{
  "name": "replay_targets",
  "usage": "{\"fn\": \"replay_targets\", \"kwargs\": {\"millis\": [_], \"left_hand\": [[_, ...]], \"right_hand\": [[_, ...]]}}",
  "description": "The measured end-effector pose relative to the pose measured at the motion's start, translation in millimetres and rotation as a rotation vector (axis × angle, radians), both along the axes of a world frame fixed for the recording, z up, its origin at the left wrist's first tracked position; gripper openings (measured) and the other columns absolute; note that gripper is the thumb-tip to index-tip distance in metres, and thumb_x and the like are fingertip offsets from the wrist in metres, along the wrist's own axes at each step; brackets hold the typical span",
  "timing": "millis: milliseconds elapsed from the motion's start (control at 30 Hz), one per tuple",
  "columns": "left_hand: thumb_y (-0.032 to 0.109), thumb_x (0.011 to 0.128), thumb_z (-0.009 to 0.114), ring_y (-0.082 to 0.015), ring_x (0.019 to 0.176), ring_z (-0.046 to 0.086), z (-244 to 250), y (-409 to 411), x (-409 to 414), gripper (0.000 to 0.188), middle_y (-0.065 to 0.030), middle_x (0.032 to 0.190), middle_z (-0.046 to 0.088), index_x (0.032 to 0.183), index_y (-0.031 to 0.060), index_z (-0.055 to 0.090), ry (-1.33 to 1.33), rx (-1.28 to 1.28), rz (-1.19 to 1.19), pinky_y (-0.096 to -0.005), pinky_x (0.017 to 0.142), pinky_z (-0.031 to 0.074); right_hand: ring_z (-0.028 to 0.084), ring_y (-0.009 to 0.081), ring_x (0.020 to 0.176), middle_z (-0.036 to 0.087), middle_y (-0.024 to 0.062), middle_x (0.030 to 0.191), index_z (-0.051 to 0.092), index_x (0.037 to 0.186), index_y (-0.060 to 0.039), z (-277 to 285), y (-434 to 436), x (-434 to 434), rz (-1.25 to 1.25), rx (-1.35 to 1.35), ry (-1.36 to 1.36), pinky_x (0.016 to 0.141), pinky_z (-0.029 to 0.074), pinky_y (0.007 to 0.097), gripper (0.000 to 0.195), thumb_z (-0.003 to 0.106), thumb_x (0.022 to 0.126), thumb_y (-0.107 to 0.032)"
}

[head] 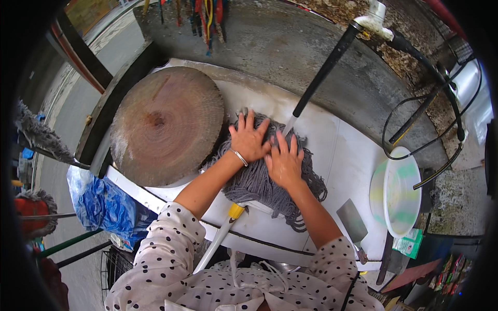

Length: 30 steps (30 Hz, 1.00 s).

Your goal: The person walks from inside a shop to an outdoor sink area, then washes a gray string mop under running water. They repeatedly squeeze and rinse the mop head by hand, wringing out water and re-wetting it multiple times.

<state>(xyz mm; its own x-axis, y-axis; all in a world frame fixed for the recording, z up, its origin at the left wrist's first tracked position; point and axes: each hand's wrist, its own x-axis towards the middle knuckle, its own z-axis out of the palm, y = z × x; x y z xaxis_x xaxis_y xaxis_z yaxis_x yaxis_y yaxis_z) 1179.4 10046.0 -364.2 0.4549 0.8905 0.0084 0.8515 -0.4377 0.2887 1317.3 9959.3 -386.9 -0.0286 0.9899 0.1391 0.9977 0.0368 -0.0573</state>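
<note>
A grey string mop head (253,182) lies spread on the white counter in front of me. My left hand (249,138), with a silver bangle at the wrist, rests flat on its strands, fingers spread. Close beside it, my right hand (286,161) presses on the strands too, fingers apart. From a black hose (325,72) a stream of water (288,125) falls onto the mop just beyond my right hand. The mop's white handle (214,245), with a yellow collar (235,210), runs over the counter's near edge towards my body.
A round wooden chopping block (167,126) stands left of the mop. At right are a cleaver (352,221) and a tilted white plastic basin (402,194). A concrete ledge (272,50) borders the far side. Blue plastic bags (105,202) hang at the left edge.
</note>
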Motion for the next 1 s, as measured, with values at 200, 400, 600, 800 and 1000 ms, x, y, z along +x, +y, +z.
{"fn": "replay_targets", "kwargs": {"millis": [200,400,600,800,1000], "left_hand": [[0.050,0.084,0.054,-0.0387,0.121,0.039,5,-2,12,0.068,-0.0209,0.136,0.042,0.145,0.0265,0.037,0.140,-0.014,-0.116,-0.0527,0.090,0.034],[0.037,0.087,0.054,-0.0281,0.108,0.046,-11,53,71,0.043,-0.0095,0.112,0.054,0.127,0.0218,0.056,0.118,0.127,-0.140,-0.0438,0.085,0.036],[0.032,0.089,0.051,-0.0259,0.107,0.046,-14,78,92,0.040,-0.0059,0.106,0.052,0.129,0.0263,0.055,0.021,0.172,-0.132,-0.0455,0.086,0.034],[0.042,0.090,0.051,-0.0349,0.135,0.031,-19,76,72,0.050,-0.0142,0.150,0.030,0.138,0.0319,0.048,-0.024,0.027,-0.094,-0.0573,0.093,0.031],[0.041,0.085,0.053,-0.0373,0.128,0.034,-10,31,37,0.055,-0.0182,0.149,0.031,0.139,0.0294,0.048,-0.133,0.001,-0.017,-0.0576,0.089,0.035]], "right_hand": [[0.043,0.0372,0.116,0.037,0.0146,0.141,0.060,0.110,-0.0118,17,-8,4,-0.089,-0.060,0.102,0.084,0.037,0.0610,0.033,0.064,0.080,-0.024],[0.046,0.0334,0.115,0.043,0.0098,0.135,0.058,0.108,-0.0149,-2,62,38,-0.381,-0.093,-0.023,0.083,0.043,0.0561,0.027,0.058,0.085,-0.031],[0.044,0.0299,0.120,0.045,0.0050,0.137,0.059,0.120,-0.0205,-23,94,73,-0.404,-0.035,-0.033,0.086,0.041,0.0556,0.035,0.054,0.088,-0.035],[0.033,0.0335,0.132,0.038,0.0055,0.144,0.055,0.130,-0.0281,-25,104,47,-0.515,-0.022,0.065,0.093,0.032,0.0597,0.044,0.056,0.087,-0.039],[0.024,0.0342,0.138,0.036,0.0034,0.148,0.058,0.127,-0.0264,-25,99,29,-0.538,-0.067,0.131,0.098,0.027,0.0608,0.043,0.059,0.085,-0.032]]}}
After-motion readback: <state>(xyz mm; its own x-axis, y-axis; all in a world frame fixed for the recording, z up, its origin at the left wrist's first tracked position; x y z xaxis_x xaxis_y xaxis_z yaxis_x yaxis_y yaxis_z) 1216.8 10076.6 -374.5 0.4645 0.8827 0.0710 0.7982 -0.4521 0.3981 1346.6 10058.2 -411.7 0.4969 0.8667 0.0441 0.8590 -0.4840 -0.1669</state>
